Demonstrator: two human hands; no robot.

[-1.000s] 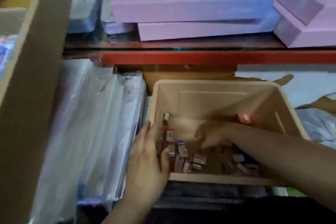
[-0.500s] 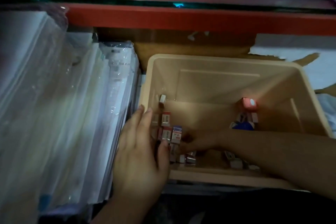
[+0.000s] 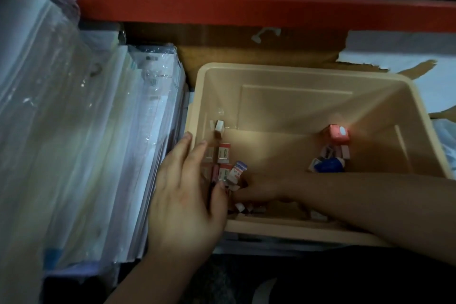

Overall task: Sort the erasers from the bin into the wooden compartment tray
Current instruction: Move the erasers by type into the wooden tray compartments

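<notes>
Left hand (image 3: pixel 183 195) spread flat over the near left corner of the beige bin (image 3: pixel 283 70), fingers loose, grasping nothing, thumb inside against the small erasers (image 3: pixel 223 155). Right hand (image 3: pixel 256 189) reaching in across the near rim, down among the erasers just beside the left thumb; fingers hidden, so cannot tell whether closed on one. More erasers beyond the right forearm at the far right corner, with a pink box (image 3: pixel 336 133) and a blue piece (image 3: pixel 329 165). Plastic-wrapped paper stacks (image 3: pixel 81 136) left of the left hand. Wooden tray out of view.
</notes>
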